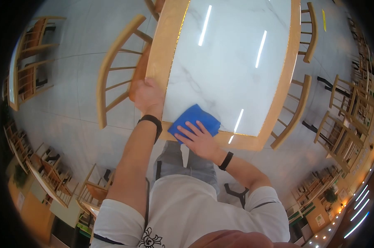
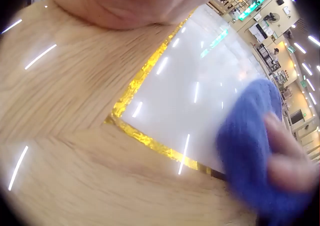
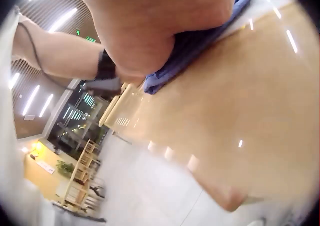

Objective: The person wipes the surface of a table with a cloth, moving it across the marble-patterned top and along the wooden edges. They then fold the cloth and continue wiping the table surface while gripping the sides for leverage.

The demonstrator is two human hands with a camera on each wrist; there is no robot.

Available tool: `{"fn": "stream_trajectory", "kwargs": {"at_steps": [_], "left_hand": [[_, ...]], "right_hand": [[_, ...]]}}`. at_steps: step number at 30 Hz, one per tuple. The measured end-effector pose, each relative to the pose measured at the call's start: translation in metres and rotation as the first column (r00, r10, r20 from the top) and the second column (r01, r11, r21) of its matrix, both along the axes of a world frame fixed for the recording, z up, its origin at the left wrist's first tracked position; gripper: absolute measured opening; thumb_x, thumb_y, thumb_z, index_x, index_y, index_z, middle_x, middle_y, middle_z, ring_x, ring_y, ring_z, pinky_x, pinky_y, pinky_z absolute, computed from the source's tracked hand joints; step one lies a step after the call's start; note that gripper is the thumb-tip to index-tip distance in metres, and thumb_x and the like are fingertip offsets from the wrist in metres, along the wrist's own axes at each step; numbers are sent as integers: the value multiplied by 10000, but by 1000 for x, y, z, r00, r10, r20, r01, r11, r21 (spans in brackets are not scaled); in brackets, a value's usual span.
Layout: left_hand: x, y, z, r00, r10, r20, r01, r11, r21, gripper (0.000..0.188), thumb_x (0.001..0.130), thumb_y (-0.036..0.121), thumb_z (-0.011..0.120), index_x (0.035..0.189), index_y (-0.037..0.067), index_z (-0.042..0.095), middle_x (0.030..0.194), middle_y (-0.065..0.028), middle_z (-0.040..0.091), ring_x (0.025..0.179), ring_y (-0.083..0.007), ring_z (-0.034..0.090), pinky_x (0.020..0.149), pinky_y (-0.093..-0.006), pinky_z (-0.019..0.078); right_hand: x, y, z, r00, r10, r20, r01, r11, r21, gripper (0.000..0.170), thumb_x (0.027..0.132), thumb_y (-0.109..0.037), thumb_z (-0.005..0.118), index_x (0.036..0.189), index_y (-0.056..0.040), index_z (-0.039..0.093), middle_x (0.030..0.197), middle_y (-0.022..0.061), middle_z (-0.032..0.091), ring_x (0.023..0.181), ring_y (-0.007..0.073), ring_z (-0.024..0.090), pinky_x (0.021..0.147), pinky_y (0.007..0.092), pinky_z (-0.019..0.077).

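A blue cloth (image 1: 195, 120) lies over the near edge of the table (image 1: 158, 53), partly on the white marbled top and partly on the wooden border. My right hand (image 1: 201, 140) presses on it with the fingers spread straight. In the left wrist view the cloth (image 2: 250, 136) looks bunched and blurred beside the gold strip. Farther up on the left, my left hand (image 1: 150, 98) grips the table's wooden side edge, its fingers bent out of sight. The heel of that hand (image 2: 130, 3) sits on the wood in the left wrist view.
A wooden chair (image 1: 119, 70) with an orange seat stands close at the table's left side. Two chairs, one nearer (image 1: 296, 111) and one farther (image 1: 309, 33), are on the right. More tables and chairs stand around the grey tiled floor (image 1: 79, 82).
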State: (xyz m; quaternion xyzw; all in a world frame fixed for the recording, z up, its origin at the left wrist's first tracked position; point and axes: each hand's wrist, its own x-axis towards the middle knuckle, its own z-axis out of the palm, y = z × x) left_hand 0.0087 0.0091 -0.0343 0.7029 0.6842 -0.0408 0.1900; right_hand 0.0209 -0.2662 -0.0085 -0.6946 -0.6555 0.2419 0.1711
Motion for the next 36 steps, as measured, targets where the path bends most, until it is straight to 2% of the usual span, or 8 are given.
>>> {"fn": "stream_trajectory", "kwargs": {"at_steps": [1, 5, 12, 16, 20, 24, 31, 36], "left_hand": [[-1, 0, 0, 1000, -7, 8, 7, 1000, 5, 530, 1091, 458, 370, 1152, 52, 705, 1110, -253, 771, 1052, -500, 721, 927, -594, 555], [3, 0, 12, 999, 6, 46, -6, 1000, -1, 505, 1086, 441, 405, 1131, 32, 699, 1132, -250, 763, 1065, -490, 719, 924, -595, 560], [4, 7, 20, 997, 69, 27, -63, 981, -181, 473, 1100, 441, 402, 1162, 66, 682, 1164, -224, 748, 1048, -491, 714, 908, -600, 558], [1, 5, 13, 997, 73, 15, -71, 989, -133, 459, 1104, 446, 404, 1175, 87, 681, 1165, -206, 750, 1020, -473, 727, 885, -589, 565], [-1, 6, 11, 997, 75, -15, -77, 981, -179, 450, 1100, 441, 412, 1189, 94, 684, 1177, -208, 746, 1003, -459, 734, 868, -582, 567], [-2, 6, 11, 998, 70, 5, -68, 983, -169, 451, 1090, 437, 425, 1221, 93, 685, 1179, -211, 750, 999, -454, 737, 853, -583, 569], [-4, 2, 6, 998, 58, 27, -55, 993, -101, 438, 1083, 427, 436, 1214, 93, 686, 1108, -207, 775, 969, -458, 740, 825, -589, 574], [-2, 3, 7, 998, 59, 24, -55, 988, -144, 439, 1094, 435, 424, 1194, 92, 680, 1086, -204, 779, 956, -469, 738, 823, -590, 578]], "right_hand": [[1, -1, -4, 997, 53, 57, -51, 998, -41, 658, 989, -364, 677, 1621, -277, 515, 1708, 60, 458, 1551, 390, 416, 1282, 655, 270], [40, 23, 0, 991, -110, 81, 115, 991, -62, 685, 958, -528, 699, 1609, -393, 532, 1737, 71, 399, 1560, 488, 326, 1268, 718, 226], [156, 117, -13, 927, -214, 307, 221, 975, 14, 638, 981, -464, 691, 1597, -371, 556, 1748, 111, 377, 1575, 540, 279, 1255, 783, 134], [240, 187, -26, 860, -304, 410, 274, 953, 132, 603, 1023, -442, 651, 1610, -358, 544, 1735, 109, 408, 1578, 504, 305, 1276, 730, 147], [319, 256, -55, 760, -363, 539, 268, 931, 248, 620, 1066, -501, 570, 1659, -357, 461, 1746, 88, 397, 1587, 500, 305, 1256, 747, 193], [376, 318, -78, 702, -504, 502, 392, 863, 318, 638, 1087, -566, 475, 1682, -344, 418, 1772, 88, 354, 1599, 522, 275, 1248, 758, 189], [388, 356, -81, 694, -589, 413, 504, 808, 305, 638, 1097, -512, 435, 1693, -288, 407, 1778, 58, 354, 1616, 473, 283, 1275, 710, 190], [346, 335, -77, 718, -483, 502, 367, 875, 317, 618, 1093, -460, 467, 1676, -255, 444, 1763, 47, 387, 1604, 419, 339, 1284, 659, 238]]}}
